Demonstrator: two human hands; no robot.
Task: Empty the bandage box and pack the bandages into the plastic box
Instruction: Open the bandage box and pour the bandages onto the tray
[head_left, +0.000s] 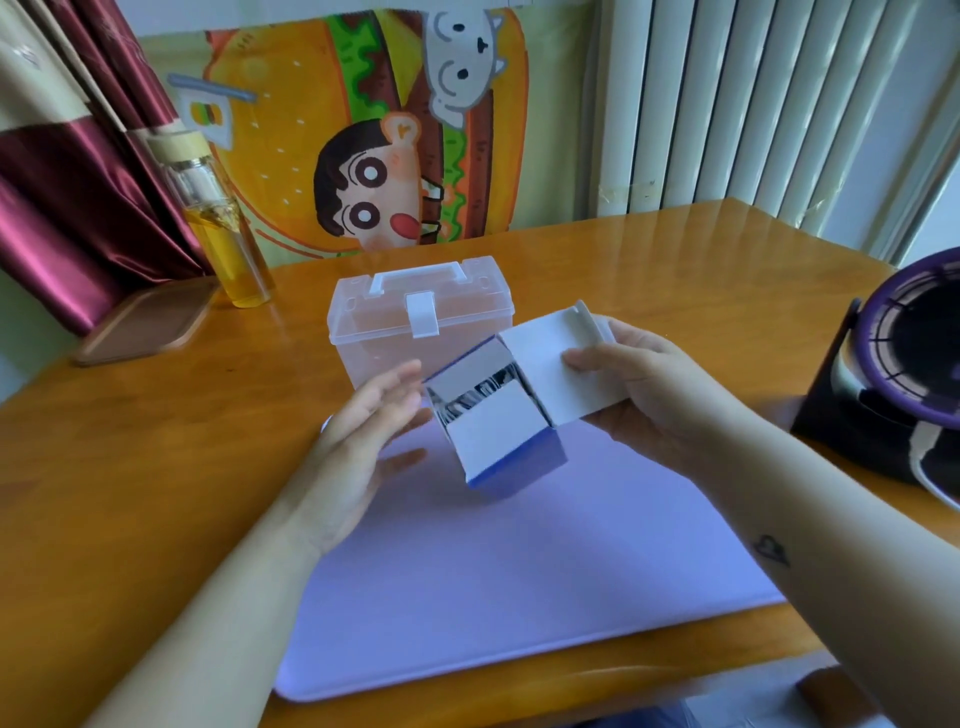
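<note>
Far L on bench (130, 467): wooden board (145, 325) and glass bottle (223, 234) w/ yellow liquid, well apart from the work area; not part of the job.

Plastic box (415, 322): clear, handle on top, stands at the far edge of the lavender mat (519, 571). Lid closed, white latch (421, 313) down. It sits just behind the hands, prob. so bandages can go straight across once it is opened. Not yet opened.

L hand (358, 447): palm turned toward the carton, fingers straight and together, nothing held. Grip wide. Fingertips at the carton's L wall; touching or just beside, can't tell (blur). Reads as a steadying or guiding hand, ready to catch what comes out.

Bandage box (498, 431): white inside, blue outside, held in the air above the mat, tilted, mouth facing up and toward the person. Striped contents visible inside the mouth, blurred; presumably bandages (483, 395), none out yet. Step in hand: opening, at the start of emptying.

R hand (644, 384): carries the carton by its lid flap (561, 369), folded back to the R. Thumb on top of the flap, fingers beneath: narrow pinch grip on the card. This keeps the mouth clear.

Far R: dark fan (904, 374) w/ purple rim, near the R forearm.
</note>
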